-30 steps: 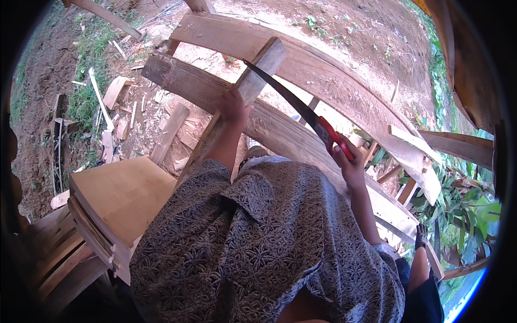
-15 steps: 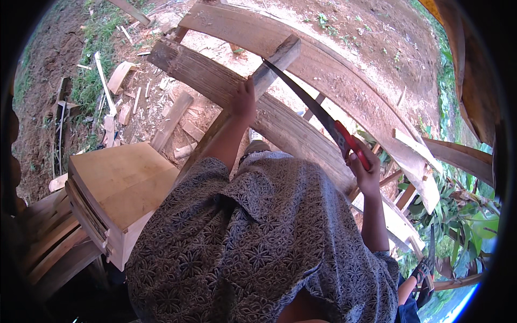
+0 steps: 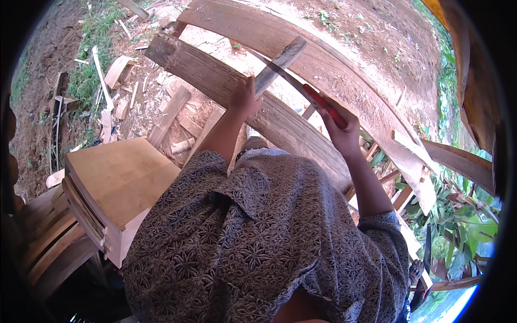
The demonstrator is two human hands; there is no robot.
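My right hand is wrapped round the red handle of a hand saw. Its dark blade lies across a narrow wooden strip, and the tip reaches past the strip's left side. My left hand grips that strip a little nearer to me than the blade, with the fingers folded over it. Beneath the left hand runs a thick, weathered plank. The strip's far end rests over or just above a wide board; I cannot tell whether they touch.
At lower left is a stack of pale boards. Offcuts and shavings litter the dirt between it and the plank. A person's dark-gloved hand and another saw blade show at lower right, near green plants.
My right hand has pushed the saw forward and to the left, so more of the blade lies past the strip. The left hand keeps its grip.
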